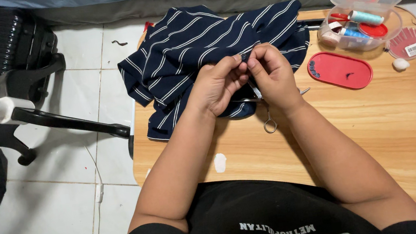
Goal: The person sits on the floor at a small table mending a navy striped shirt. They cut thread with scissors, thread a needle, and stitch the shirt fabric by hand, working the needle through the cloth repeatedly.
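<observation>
Our left hand (216, 83) and right hand (272, 73) meet over the wooden table (376, 124), with the fingertips of both pinched closed on a small fold of the navy striped shirt (196, 43). The shirt lies bunched at the far left part of the table, and one edge hangs over the side. We cannot tell if a needle is between the fingers; it is too small to see. Under the right hand, small scissors (269, 123) lie on the table with the ring handle toward us. We think the cloth could slip from such a small pinch, because the hanging part pulls on it. A wrist could also push the scissors. To the right sit a red lid (339, 70) and a clear sewing box (364, 11).
</observation>
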